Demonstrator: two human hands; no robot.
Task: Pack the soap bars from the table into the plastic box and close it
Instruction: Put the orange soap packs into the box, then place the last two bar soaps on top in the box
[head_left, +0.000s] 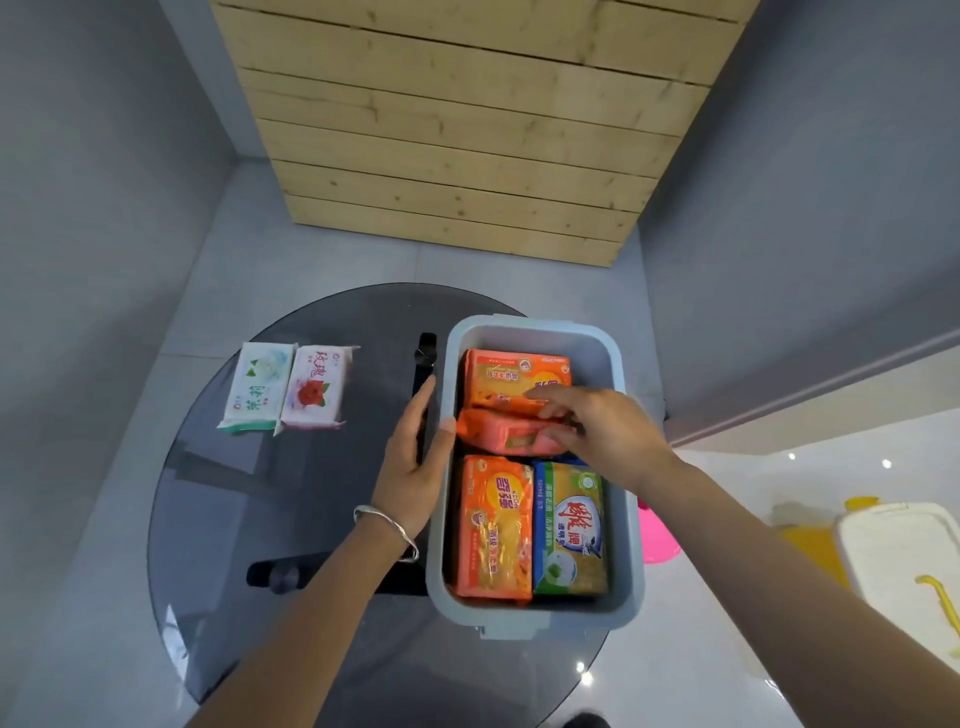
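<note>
Wood slat panel (467, 130) stands against the grey wall (93, 171) at the far end. Round dark glass counter (249, 493) rests on a pale tiled floor (332, 260). To the right, a white lidded tub (893, 551) carries a yellow strip (937, 597); a pink item (658, 540) and a yellow item (810, 545) lie near it, both partly hidden.

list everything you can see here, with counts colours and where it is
plastic box: 1, grey-blue, open, on table's right side
soap bars in box: 4; orange far end, orange-pink middle, orange near left, green-blue-yellow near right
soap bars on table: 2, white-green and white-pink with rose, left side, side by side
table: 1, round dark glass
wooden panel: 1, pale, behind table
bracelet: 1, silver, left wrist
left hand: on box's left wall
right hand: on the middle bar
</note>
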